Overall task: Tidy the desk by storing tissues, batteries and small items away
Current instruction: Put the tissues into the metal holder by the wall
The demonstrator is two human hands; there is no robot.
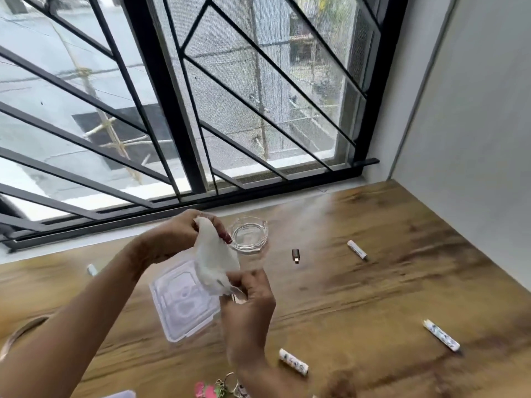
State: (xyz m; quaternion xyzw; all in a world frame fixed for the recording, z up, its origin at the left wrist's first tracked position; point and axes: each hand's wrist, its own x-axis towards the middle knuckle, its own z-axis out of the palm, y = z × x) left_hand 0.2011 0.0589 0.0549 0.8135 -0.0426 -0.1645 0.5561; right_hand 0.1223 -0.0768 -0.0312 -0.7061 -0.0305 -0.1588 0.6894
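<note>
Two hands work a tissue (214,254) above the worktop (373,282), seemingly folding it small to store. Nearest, the right hand (248,305) has its fingers pinched on the lower edge; the left hand (184,234) grips the top. Beneath lies a clear box (184,308), seemingly empty. Batteries (293,365) lie scattered; beyond stands an empty ashtray (249,234).

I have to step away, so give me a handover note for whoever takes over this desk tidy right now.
Left hand and right hand: both pinch one tissue, held up over the clear box.
On the desk: three batteries, an adapter, a glass ashtray, keys at the near edge.
Done: nothing visibly stored.
Left: tissue, batteries, small items.
</note>
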